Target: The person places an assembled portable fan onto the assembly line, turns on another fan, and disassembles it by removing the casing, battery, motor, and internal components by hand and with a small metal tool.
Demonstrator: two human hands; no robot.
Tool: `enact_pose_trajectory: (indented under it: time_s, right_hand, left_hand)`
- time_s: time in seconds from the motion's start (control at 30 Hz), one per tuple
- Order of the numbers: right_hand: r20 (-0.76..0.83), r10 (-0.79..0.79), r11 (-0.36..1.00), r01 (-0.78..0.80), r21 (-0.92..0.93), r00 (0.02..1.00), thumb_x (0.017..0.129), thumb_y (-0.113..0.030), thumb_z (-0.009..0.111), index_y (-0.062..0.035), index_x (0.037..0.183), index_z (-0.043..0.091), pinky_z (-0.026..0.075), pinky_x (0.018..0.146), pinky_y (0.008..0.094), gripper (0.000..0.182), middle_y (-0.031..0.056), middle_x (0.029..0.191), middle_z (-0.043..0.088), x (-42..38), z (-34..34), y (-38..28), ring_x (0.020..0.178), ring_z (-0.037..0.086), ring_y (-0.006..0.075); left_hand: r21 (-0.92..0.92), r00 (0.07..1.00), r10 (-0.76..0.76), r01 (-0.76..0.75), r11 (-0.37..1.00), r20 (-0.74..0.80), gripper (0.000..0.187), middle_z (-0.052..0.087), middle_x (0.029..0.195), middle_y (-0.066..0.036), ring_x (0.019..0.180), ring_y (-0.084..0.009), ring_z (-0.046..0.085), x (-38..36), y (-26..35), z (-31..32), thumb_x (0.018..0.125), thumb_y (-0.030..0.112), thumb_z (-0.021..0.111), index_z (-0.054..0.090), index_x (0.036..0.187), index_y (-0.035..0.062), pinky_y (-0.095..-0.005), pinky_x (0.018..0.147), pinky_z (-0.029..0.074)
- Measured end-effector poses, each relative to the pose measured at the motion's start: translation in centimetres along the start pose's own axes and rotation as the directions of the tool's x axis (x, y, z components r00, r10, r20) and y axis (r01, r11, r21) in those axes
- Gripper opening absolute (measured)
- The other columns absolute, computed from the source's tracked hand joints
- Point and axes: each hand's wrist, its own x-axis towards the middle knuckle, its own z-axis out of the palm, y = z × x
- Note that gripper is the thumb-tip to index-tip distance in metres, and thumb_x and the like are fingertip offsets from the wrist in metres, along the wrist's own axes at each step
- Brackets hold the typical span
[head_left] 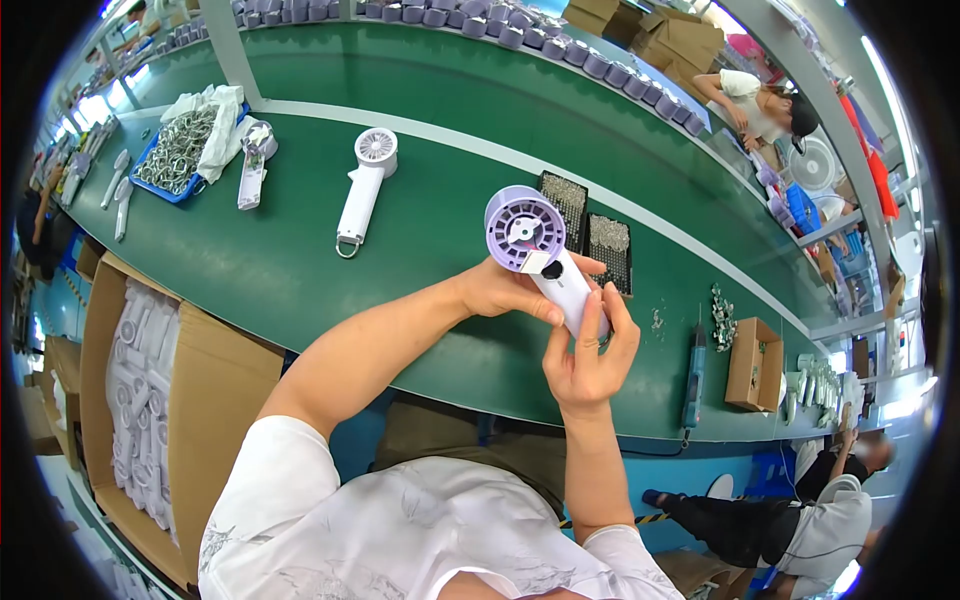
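Lilac-and-white fan in left fingers and right fingers

Beyond the green worktop, purple parts stand in rows, with cardboard boxes behind them. At upper right, a person in a white top sits near a round white fan. A large open carton stands at the worktop's near left side, packed with white plastic parts.

Long green bench: white round-headed handheld fan L of grip; blk rect. trays just beyond; slim teal elec. screwdriver R.
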Motion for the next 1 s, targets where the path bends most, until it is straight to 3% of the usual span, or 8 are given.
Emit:
enact_pose_trajectory:
  time_s: [0.27, 0.4, 0.63, 0.7, 1.0]
  right_hand:
    - [-0.001, 0.014, 1.000, -0.014, 0.016, 1.000, 0.080, 0.003, 0.078, 0.0082, 0.127, 0.066, 0.056, 0.075, 0.0404, 0.050, 0.0280, 0.123, 0.064, 0.2, -0.2, -0.1, 0.096, 0.066, 0.0374]
    - [-0.004, 0.011, 1.000, -0.011, 0.001, 1.000, 0.080, 0.002, 0.078, 0.0077, 0.128, 0.066, 0.055, 0.073, 0.0392, 0.050, 0.0272, 0.122, 0.065, 0.1, -0.3, -0.1, 0.095, 0.066, 0.0359]
    - [-0.009, 0.020, 1.000, -0.020, 0.012, 1.000, 0.079, 0.001, 0.079, 0.0070, 0.127, 0.067, 0.055, 0.072, 0.0380, 0.049, 0.0263, 0.121, 0.065, 0.0, -0.6, -0.3, 0.093, 0.065, 0.0345]
    - [-0.009, 0.028, 1.000, -0.028, 0.011, 1.000, 0.079, 0.002, 0.079, 0.0067, 0.126, 0.068, 0.055, 0.073, 0.0373, 0.050, 0.0261, 0.122, 0.065, -0.1, -0.6, -0.4, 0.093, 0.066, 0.0336]
    - [-0.017, 0.033, 0.999, -0.033, 0.015, 0.999, 0.079, 0.001, 0.080, 0.0068, 0.125, 0.069, 0.055, 0.070, 0.0361, 0.048, 0.0252, 0.120, 0.066, -0.6, -1.0, -0.4, 0.090, 0.065, 0.0322]
  left_hand:
    - [-0.006, 1.000, 0.016, -0.016, 1.000, -0.007, 0.065, 0.072, 0.125, -0.011, 0.120, -0.0223, 0.067, 0.0, -0.4, -0.1, 0.080, 0.001, 0.086, 0.061, 0.140, -0.0003, -0.0395, 0.105, 0.054]
    - [-0.013, 1.000, -0.004, 0.004, 1.000, 0.008, 0.073, 0.071, 0.128, -0.014, 0.124, -0.0257, 0.066, 0.0, -0.3, -0.1, 0.079, 0.003, 0.087, 0.054, 0.144, -0.0048, -0.0422, 0.109, 0.052]
    - [0.011, 1.000, -0.025, 0.025, 1.000, 0.001, 0.073, 0.071, 0.128, -0.015, 0.124, -0.0256, 0.066, -0.1, -0.1, 0.1, 0.078, 0.000, 0.086, 0.054, 0.143, -0.0059, -0.0416, 0.109, 0.052]
    - [0.011, 1.000, -0.017, 0.017, 1.000, -0.003, 0.068, 0.071, 0.127, -0.012, 0.121, -0.0230, 0.067, -0.1, -0.3, 0.0, 0.078, 0.001, 0.087, 0.060, 0.140, -0.0009, -0.0401, 0.106, 0.054]
    - [-0.039, 0.998, -0.062, 0.064, 0.997, 0.031, 0.068, 0.071, 0.129, -0.013, 0.123, -0.0237, 0.066, -0.2, -0.3, 0.4, 0.078, 0.001, 0.087, 0.060, 0.141, -0.0009, -0.0405, 0.108, 0.052]
